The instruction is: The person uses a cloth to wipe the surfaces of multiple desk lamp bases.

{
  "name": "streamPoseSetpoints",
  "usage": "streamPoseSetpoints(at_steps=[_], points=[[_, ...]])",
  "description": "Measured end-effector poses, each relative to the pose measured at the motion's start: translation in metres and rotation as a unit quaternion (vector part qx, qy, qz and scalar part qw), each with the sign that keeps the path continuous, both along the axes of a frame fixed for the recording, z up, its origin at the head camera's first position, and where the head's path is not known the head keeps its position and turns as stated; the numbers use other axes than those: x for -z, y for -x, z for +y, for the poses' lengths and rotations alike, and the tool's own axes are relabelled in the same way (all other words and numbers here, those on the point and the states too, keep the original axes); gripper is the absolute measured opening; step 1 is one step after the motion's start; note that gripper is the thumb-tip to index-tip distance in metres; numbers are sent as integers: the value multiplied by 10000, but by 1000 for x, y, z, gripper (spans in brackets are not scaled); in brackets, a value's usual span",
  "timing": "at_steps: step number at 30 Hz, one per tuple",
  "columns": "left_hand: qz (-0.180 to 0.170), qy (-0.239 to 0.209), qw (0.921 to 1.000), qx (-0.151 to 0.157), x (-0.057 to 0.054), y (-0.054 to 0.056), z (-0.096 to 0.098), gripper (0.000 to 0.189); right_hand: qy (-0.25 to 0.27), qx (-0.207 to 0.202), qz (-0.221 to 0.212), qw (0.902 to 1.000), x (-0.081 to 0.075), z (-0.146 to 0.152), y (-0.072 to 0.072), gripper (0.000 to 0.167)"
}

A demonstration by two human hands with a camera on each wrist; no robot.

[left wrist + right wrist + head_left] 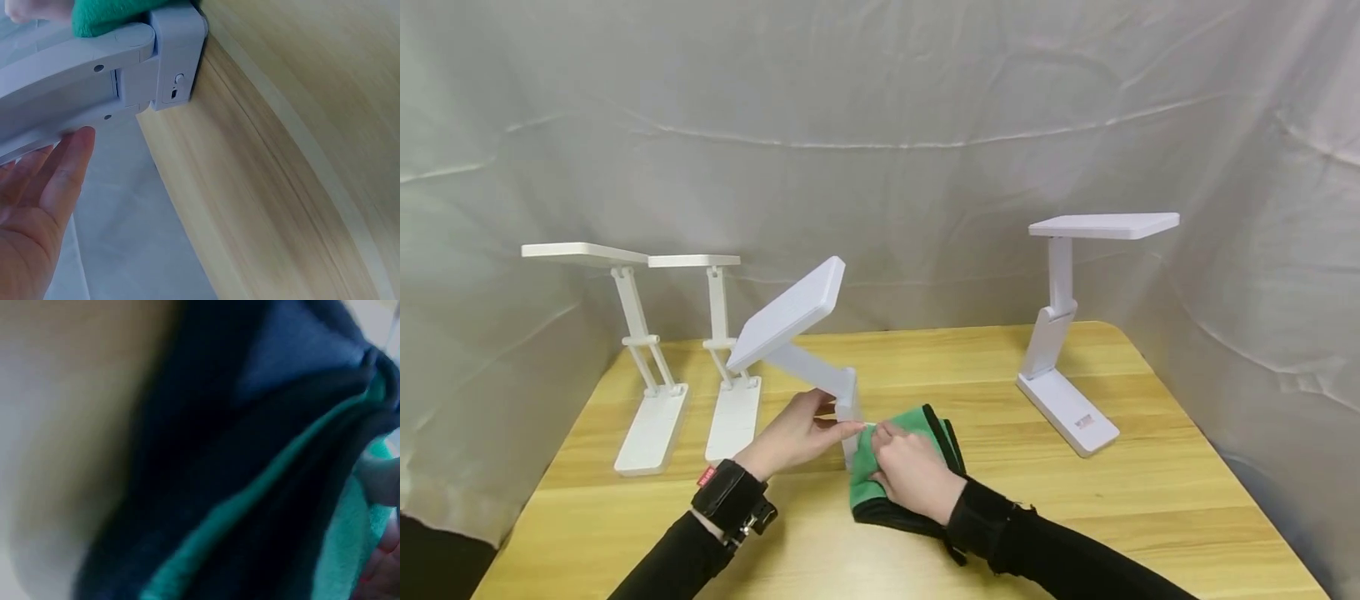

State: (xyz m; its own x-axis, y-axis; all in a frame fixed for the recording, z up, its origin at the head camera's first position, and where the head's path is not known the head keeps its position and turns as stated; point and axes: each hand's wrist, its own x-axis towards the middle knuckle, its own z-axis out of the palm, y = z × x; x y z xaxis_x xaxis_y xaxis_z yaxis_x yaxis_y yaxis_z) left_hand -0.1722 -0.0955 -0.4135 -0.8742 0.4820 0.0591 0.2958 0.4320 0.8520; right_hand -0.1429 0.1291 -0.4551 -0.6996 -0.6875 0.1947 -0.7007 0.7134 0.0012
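Note:
A white folding desk lamp (792,315) stands in the middle of the table, its head panel tilted up. My left hand (797,435) grips its lower arm, thumb in front and fingers behind. The left wrist view shows those fingers (70,165) along the edge of the lamp's arm (131,81), near the hinge and a small switch on the base. Bunched in my right hand (917,473) is a green cloth (863,483) with black edging, pressed against the lamp's arm. Folds of the cloth (344,544) fill much of the blurred right wrist view.
Two more white desk lamps, one far left (651,429) and one beside it (734,417), stand unfolded. A fourth lamp (1067,408) stands at the back right. Pale grey sheeting (880,167) hangs behind and around the wooden table (1150,500).

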Motion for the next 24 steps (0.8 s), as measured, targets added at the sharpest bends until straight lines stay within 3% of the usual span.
streamPoseSetpoints(at_steps=[3, 5, 9, 12, 15, 19, 22, 24], points=[[-22, -6, 10000, 16, 0, 2, 1, 62, 121, -242, -130, 9995, 2, 10, -5, 39], [-43, 26, 10000, 7, 0, 3, 0, 62, 315, -347, -479, 9978, 2, 29, -8, 43], [-34, 82, 10000, -4, 0, 3, -2, 63, 495, -32, -1031, 9934, 1, 58, -8, 50], [-17, 88, 10000, -16, -1, 2, -3, 64, 425, 280, -1075, 9929, -2, 54, -2, 55], [-56, 37, 10000, -41, -1, 2, -3, 64, 311, 380, -1128, 9924, -3, 31, 5, 65], [-108, -37, 9999, -21, -1, 2, -2, 65, 75, 4, -1168, 9931, -2, 9, 7, 67], [-92, -11, 10000, 1, 0, 3, -2, 65, 107, -351, -1354, 9901, -2, 18, 3, 60], [-95, 9, 10000, -12, 1, 3, -2, 64, 263, -377, -1575, 9864, -2, 33, 1, 58]])
